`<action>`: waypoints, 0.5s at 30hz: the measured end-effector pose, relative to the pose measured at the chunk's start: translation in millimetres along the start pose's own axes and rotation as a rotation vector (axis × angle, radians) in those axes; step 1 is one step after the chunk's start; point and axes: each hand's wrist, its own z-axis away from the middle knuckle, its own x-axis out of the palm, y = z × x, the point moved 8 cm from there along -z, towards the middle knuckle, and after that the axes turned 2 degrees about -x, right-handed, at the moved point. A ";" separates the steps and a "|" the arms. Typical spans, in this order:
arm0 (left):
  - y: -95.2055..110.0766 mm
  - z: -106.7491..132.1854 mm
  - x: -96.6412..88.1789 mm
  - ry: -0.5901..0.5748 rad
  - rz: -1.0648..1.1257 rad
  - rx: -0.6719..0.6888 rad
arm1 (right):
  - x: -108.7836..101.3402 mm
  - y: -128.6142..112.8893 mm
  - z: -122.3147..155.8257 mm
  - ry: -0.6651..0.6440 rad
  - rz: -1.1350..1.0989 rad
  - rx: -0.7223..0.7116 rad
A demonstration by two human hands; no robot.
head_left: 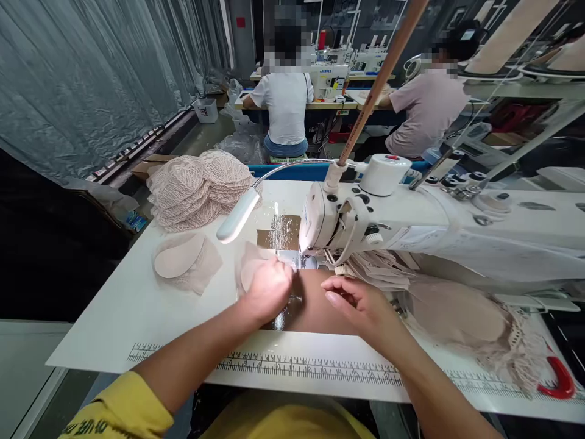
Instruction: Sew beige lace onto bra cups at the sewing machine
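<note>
My left hand (270, 289) is closed on a piece of sheer beige fabric (249, 265) beside the needle area of a white sewing machine (315, 219). The hand hides part of the fabric. Over a brown plate (320, 305) on the machine bed, my right hand (354, 300) hovers with loosely curled fingers; thumb and forefinger are slightly apart, and nothing shows between them. To the left lies a mesh piece with a smooth beige cup shape (180, 256) on it. Bunched beige fabric pieces (379, 268) sit under the machine arm.
A tall stack of beige lace pieces (196, 189) stands at the back left. A lamp (238, 214) on a bent neck hangs over the table (114, 317). More fabric (461, 317) and a red-handled tool (558, 379) lie at right. Two people sit at machines beyond.
</note>
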 end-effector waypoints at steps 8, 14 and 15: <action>17.3 21.0 47.6 -0.179 -0.101 0.052 | 45.5 -2.9 -21.4 -0.177 0.551 -0.248; 32.2 14.0 18.1 -0.404 0.010 0.179 | 57.6 3.4 -11.5 -0.134 0.867 -0.293; 30.0 10.4 15.0 -0.384 0.054 0.198 | 57.7 4.1 -12.0 -0.118 0.906 -0.290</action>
